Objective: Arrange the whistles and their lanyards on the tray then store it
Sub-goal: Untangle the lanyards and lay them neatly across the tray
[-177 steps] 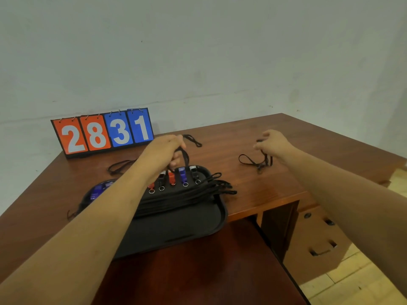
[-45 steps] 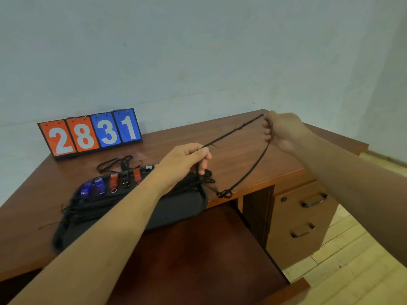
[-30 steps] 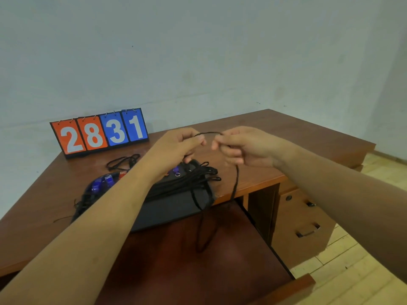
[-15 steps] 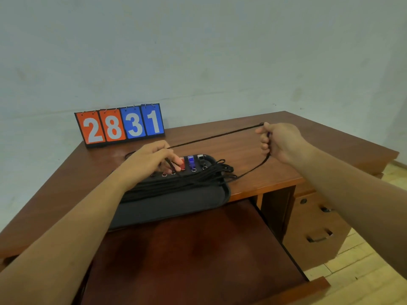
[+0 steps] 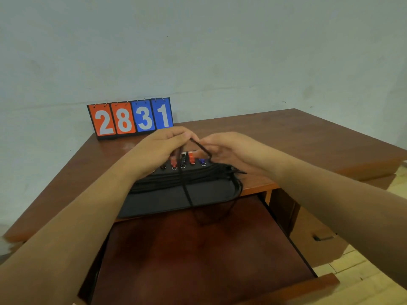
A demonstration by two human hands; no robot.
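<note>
A black tray (image 5: 167, 202) lies at the desk's front edge. Along its far side stands a row of whistles (image 5: 191, 158), red, black, orange and blue, with small rings. Several black lanyards (image 5: 193, 176) lie bundled across the tray, their ends spilling over its right rim. My left hand (image 5: 160, 148) and my right hand (image 5: 222, 150) meet above the whistles. Both pinch one black lanyard (image 5: 187, 190), folded between them; its loop hangs down over the tray's front.
A flip scoreboard (image 5: 131, 117) reading 2831 stands at the back of the wooden desk (image 5: 297, 137), against the wall. A wide pull-out shelf (image 5: 198, 256) sits open below the tray. Drawers with a dark handle (image 5: 322, 238) are at the right.
My hands, half a second ago apart with the lanyard stretched between them, have come together above the whistles. The lanyard now hangs folded in a loop.
</note>
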